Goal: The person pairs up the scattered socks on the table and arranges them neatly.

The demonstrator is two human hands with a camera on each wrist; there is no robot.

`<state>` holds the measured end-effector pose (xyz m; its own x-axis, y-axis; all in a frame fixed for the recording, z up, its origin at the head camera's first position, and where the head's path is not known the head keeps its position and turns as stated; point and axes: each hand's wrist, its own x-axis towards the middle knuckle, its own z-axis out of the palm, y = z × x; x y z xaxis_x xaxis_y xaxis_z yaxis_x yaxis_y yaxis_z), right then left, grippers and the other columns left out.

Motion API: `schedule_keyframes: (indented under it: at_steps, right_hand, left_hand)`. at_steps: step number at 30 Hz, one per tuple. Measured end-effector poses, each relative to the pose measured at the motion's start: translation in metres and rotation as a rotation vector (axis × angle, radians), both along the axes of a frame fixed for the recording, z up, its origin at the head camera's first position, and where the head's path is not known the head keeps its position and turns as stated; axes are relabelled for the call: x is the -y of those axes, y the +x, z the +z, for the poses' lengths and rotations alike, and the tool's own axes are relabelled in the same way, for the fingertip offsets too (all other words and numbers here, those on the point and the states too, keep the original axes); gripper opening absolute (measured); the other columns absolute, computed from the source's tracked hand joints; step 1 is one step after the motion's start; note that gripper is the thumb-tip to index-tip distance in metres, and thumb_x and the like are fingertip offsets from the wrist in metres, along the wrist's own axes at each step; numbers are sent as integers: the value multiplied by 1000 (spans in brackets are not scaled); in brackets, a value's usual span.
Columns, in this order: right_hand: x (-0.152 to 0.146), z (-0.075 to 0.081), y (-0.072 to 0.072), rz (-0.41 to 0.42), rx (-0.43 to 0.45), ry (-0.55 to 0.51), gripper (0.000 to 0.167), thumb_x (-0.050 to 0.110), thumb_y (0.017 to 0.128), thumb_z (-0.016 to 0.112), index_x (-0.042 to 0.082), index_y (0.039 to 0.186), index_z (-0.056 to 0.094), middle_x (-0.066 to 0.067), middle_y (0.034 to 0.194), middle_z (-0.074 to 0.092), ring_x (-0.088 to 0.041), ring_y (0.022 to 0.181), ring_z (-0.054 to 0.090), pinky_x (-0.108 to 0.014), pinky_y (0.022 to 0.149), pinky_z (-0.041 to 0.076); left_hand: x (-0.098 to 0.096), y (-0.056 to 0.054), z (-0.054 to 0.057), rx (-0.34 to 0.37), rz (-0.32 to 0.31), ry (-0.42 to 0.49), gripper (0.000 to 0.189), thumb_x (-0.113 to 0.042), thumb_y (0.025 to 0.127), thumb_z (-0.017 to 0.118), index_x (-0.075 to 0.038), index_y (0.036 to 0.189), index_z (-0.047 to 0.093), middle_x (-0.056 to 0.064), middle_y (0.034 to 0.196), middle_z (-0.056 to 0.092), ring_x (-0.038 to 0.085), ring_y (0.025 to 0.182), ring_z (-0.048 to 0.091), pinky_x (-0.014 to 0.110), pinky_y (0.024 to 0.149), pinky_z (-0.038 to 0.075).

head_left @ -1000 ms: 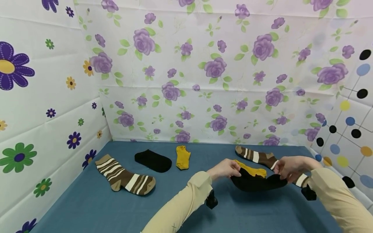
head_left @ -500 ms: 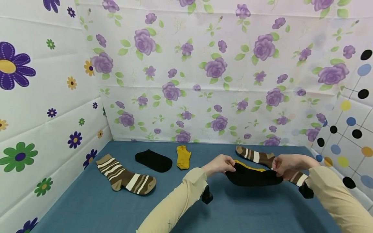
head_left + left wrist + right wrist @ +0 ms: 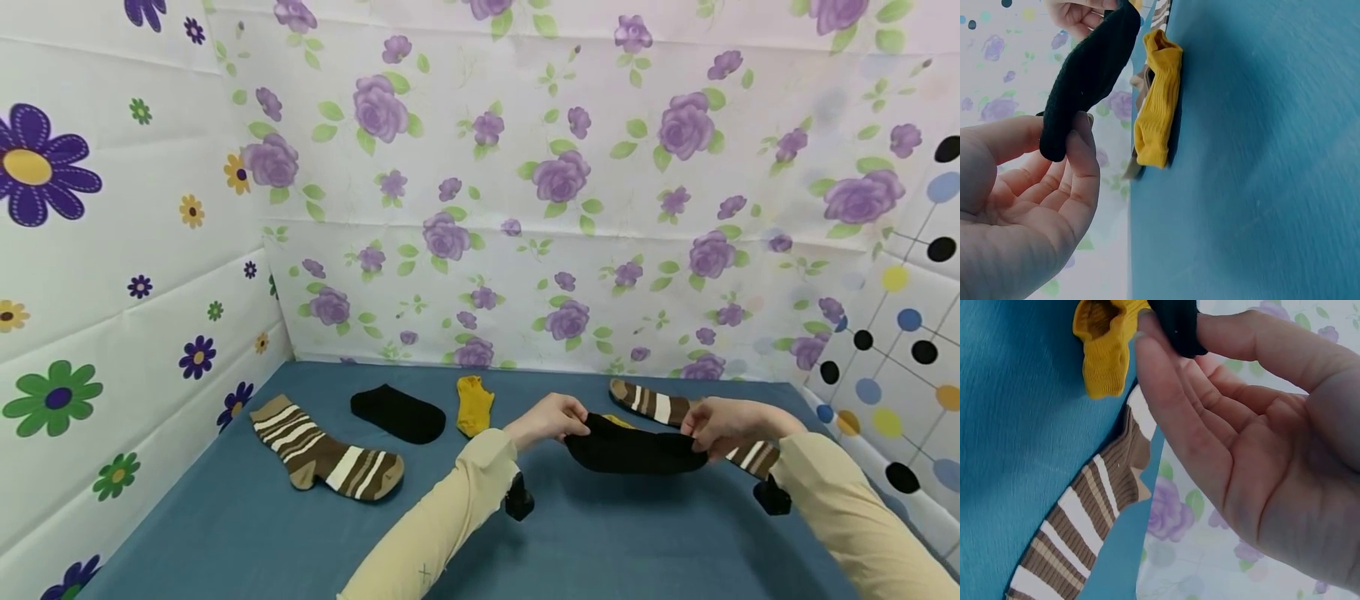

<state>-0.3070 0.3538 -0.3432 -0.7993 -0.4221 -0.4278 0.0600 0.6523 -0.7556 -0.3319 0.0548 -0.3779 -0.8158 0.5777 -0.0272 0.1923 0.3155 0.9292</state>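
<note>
A black ankle sock point(image 3: 637, 451) hangs stretched between both hands above the table. My left hand point(image 3: 549, 418) pinches one end between thumb and fingers, as the left wrist view also shows. The other end is pinched by my right hand point(image 3: 731, 425). Beyond the black sock lies a yellow sock point(image 3: 1160, 100), mostly hidden in the head view but plain in both wrist views. Behind my right hand a brown striped sock point(image 3: 1079, 519) lies on the table, partly covered by the hand in the head view.
On the blue table point(image 3: 300, 542), to the left, lie a brown striped sock point(image 3: 326, 450), a black sock point(image 3: 397, 412) and a yellow sock point(image 3: 474, 406). Patterned sheets point(image 3: 517, 275) rise along the back and both sides.
Both hands have moved left and slightly nearer together, carrying the black sock with them. It now hides more of the yellow sock behind it.
</note>
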Motion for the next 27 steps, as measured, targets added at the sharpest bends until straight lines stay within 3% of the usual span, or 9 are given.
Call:
schedule_keyframes:
  at_steps: [12, 21, 27]
  right_hand:
    - [13, -9, -6, 8, -54, -100, 18, 4, 88, 56, -10, 96, 47, -14, 78, 50, -26, 65, 58, -39, 62, 50]
    - [26, -15, -10, -6, -148, -114, 22, 14, 90, 58, -6, 94, 51, -13, 70, 54, -20, 58, 55, -44, 63, 49]
    - [35, -17, -12, -16, -166, -132, 20, 13, 90, 58, -5, 93, 50, -16, 75, 53, -25, 62, 56, -44, 65, 49]
  left_hand:
    - [25, -4, -3, 0, 51, 16, 11, -2, 84, 63, 3, 92, 59, 6, 76, 54, 15, 58, 41, 32, 57, 39]
    - [45, -9, -5, -11, 70, 21, 15, -4, 85, 62, 4, 96, 58, 6, 79, 55, 17, 59, 41, 24, 52, 38]
    - [55, -9, -6, -4, 78, 35, 17, -5, 86, 62, 5, 99, 57, 7, 81, 55, 18, 59, 40, 25, 52, 37]
